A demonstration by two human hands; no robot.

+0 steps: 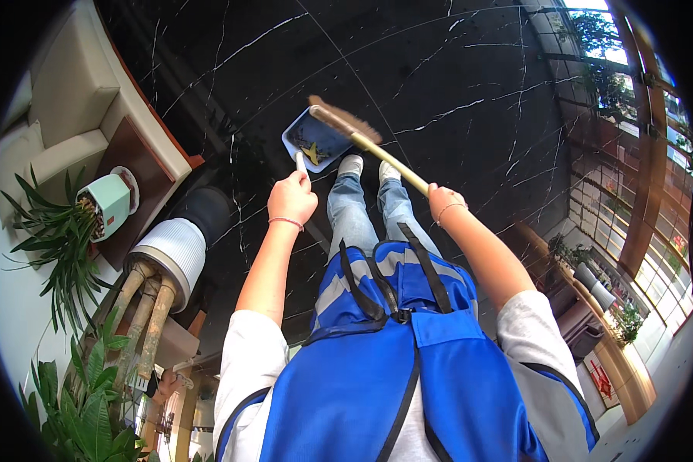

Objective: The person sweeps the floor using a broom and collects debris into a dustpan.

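Note:
My left hand [292, 199] is closed round the pale handle of a blue dustpan [292, 138]. Inside the pan lie yellowish leaf-like scraps [311, 152] and some darker bits. With my right hand [446, 202] I grip the yellowish stick of a broom [390, 163]. The broom's brown bristle head [346, 121] is over the far right rim of the dustpan; whether it touches the pan I cannot tell. Both tools are just beyond my shoes [351, 165], over the dark floor.
Black floor [454, 85] with white veins spreads ahead. At left are a beige armchair [73, 92], a brown table [138, 169] with a green-potted plant [108, 206], and a white ribbed planter [169, 254]. Tall windows [631, 138] and a wooden counter [612, 346] stand at right.

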